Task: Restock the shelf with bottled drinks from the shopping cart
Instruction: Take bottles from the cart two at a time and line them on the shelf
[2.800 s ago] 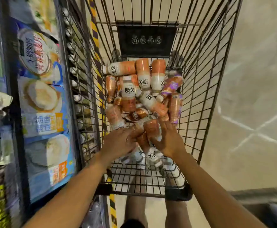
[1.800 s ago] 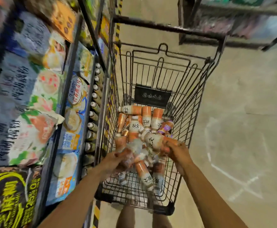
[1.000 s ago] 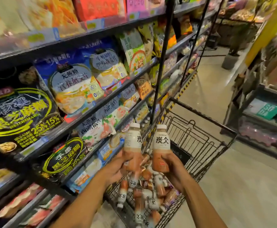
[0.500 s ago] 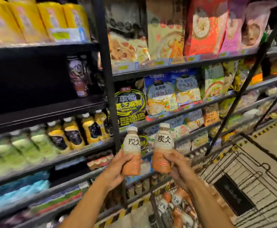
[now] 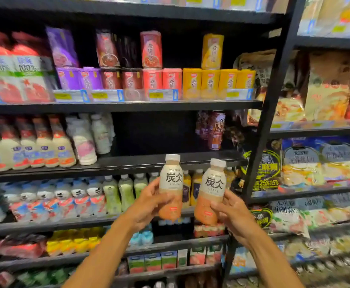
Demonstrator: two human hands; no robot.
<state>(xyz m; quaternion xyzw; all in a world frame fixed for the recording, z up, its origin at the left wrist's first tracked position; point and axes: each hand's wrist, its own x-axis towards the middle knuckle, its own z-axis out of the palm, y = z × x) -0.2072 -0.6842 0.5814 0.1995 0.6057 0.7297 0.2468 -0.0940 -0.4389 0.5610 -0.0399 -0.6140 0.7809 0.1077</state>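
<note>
I hold two latte bottles upright in front of a black drinks shelf (image 5: 149, 162). My left hand (image 5: 147, 206) grips the left bottle (image 5: 171, 183) round its orange lower half. My right hand (image 5: 232, 217) grips the right bottle (image 5: 212, 188) the same way. Both bottles have white caps and cream labels with black characters. Behind and above them the shelf has a dark gap (image 5: 153, 136) between white milk bottles (image 5: 82, 142) and red cans (image 5: 215, 129). The shopping cart is out of view.
A black upright post (image 5: 267, 121) divides the drinks bay from snack bags (image 5: 319, 161) on the right. Stacked cans (image 5: 170, 80) fill the shelf above. Rows of bottles (image 5: 76, 198) stand on the shelf below, behind my hands.
My view has swung left from the cart to face the drinks bay. Both hands have carried the bottles along, still upright, and the cart has dropped out of view.
</note>
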